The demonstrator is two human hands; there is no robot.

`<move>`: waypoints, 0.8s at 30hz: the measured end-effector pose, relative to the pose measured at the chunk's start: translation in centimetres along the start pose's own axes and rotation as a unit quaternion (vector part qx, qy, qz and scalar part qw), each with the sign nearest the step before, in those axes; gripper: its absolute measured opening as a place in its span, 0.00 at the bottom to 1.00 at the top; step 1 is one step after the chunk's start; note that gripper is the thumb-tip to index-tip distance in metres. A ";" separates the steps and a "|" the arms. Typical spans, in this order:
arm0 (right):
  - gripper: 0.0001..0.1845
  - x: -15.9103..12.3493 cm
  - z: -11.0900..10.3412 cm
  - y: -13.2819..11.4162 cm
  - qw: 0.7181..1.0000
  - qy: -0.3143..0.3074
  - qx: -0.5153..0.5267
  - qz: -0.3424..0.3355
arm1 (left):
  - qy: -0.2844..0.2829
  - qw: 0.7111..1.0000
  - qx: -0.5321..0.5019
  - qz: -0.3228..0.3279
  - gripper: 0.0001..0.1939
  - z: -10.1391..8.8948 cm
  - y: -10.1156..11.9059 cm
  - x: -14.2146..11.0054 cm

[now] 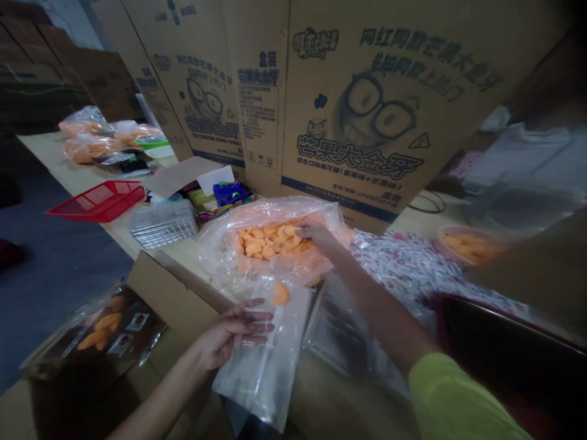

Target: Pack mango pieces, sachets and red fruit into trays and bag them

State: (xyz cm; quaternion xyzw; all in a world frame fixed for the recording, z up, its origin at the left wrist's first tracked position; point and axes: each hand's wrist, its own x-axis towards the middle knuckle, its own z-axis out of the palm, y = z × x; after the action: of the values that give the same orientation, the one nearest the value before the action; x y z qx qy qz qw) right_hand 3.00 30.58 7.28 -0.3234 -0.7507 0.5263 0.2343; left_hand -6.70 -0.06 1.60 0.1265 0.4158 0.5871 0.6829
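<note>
My left hand [236,333] pinches the edge of a clear plastic pouch [266,360] and holds it up at the table's front edge. One orange snack piece [280,294] sits at the pouch's mouth. My right hand [314,234] reaches into a big clear bag [220,244] full of orange snack pieces [268,241], fingers curled down onto them. Whether it grips a piece is hidden.
Large printed cardboard boxes [367,110] wall the back of the table. A red basket [98,200], a stack of clear trays [162,223], small white sachets [403,263], a bowl of snacks [468,244] and filled packs [101,330] lie around.
</note>
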 end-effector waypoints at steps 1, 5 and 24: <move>0.11 -0.1 0.0 -0.1 0.999 0.010 0.048 0.015 | -0.001 1.000 0.003 0.003 0.31 0.0 0.1 -0.1; 0.07 -0.6 -0.3 -0.7 0.988 0.011 0.148 0.051 | -0.010 1.000 -0.003 0.016 0.29 0.0 0.6 0.0; 0.12 -2.4 1.7 0.0 0.917 -0.099 0.336 0.191 | 0.051 0.997 -0.004 0.056 0.29 -0.2 2.3 1.0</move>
State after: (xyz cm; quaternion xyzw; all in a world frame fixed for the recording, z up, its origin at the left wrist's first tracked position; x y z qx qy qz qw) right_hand 3.43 27.78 6.68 -0.3088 -0.4729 0.8117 0.1487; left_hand -8.45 1.42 2.56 0.1171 0.4402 0.6320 0.6270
